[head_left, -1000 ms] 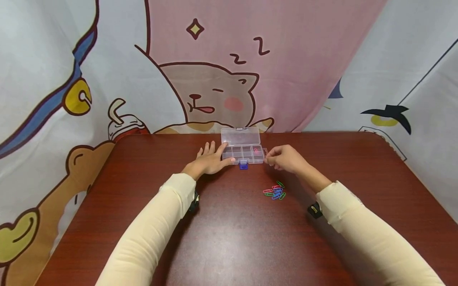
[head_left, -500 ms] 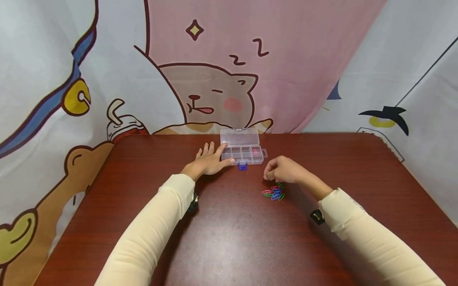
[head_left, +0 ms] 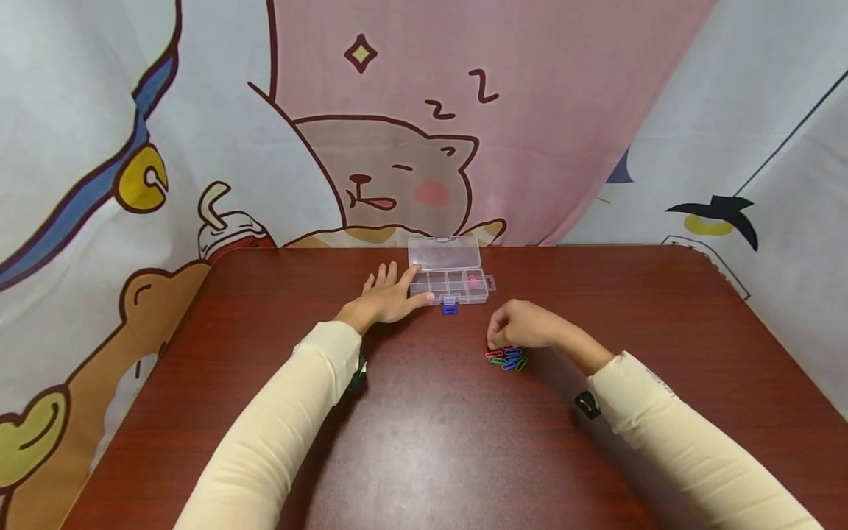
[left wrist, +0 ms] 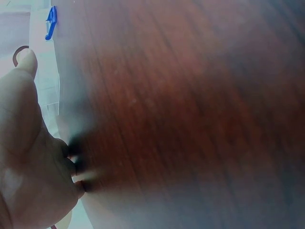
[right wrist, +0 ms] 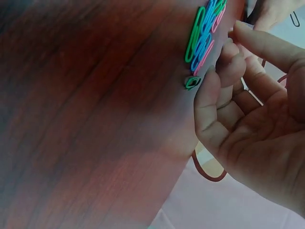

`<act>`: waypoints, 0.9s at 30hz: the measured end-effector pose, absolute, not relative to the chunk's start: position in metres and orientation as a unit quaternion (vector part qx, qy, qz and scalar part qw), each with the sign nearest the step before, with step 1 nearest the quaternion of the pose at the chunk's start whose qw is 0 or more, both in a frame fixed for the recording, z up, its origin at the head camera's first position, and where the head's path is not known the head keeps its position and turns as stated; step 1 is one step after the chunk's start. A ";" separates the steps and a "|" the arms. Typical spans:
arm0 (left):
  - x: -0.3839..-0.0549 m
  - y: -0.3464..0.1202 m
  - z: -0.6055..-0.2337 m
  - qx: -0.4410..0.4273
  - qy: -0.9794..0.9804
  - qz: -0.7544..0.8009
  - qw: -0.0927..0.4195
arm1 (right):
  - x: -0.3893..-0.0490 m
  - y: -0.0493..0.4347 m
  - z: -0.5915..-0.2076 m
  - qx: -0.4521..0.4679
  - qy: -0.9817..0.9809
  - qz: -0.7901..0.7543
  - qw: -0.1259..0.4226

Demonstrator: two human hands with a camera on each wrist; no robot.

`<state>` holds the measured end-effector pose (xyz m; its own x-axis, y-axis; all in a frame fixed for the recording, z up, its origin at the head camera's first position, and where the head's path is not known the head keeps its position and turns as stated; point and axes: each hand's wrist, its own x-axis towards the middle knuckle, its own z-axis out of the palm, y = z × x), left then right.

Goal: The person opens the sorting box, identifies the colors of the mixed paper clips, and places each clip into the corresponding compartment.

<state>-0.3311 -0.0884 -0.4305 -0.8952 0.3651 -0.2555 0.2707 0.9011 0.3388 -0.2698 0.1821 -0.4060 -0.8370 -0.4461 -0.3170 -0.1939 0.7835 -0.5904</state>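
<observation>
Paper clips (head_left: 511, 361): right hand (head_left: 526, 324) above, grip unclear. Box (head_left: 469, 300), near far edge of worktop (head_left: 411, 412): left hand (head_left: 387, 301) spread, apparently steadying it.

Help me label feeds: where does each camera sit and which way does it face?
Head: head-worn, looking forward-down at table, box and paper clips; both sleeves, left fingers and right fingers show.
Left wrist: worn there, faces table and box; left fingers show.
Right wrist: worn there, faces table and paper clips; right fingers show nearest.
Head and right wrist share paper clips.
</observation>
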 end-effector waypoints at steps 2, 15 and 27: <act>-0.332 -0.089 -0.432 0.165 0.962 0.148 0.159 | -0.270 0.182 -0.407 -0.182 0.915 -0.278 0.229; -0.332 -0.089 -0.431 0.166 0.963 0.151 0.151 | -0.268 0.178 -0.409 -0.216 0.922 -0.232 0.223; -0.332 -0.089 -0.432 0.167 0.963 0.152 0.149 | -0.269 0.177 -0.410 -0.224 0.926 -0.221 0.210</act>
<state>-0.3315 -0.0890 -0.4325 -0.8996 0.3676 -0.2359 0.2771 0.8977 0.3425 -0.2689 0.1774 -0.4100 -0.8121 -0.5069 -0.2891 -0.3218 0.8023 -0.5027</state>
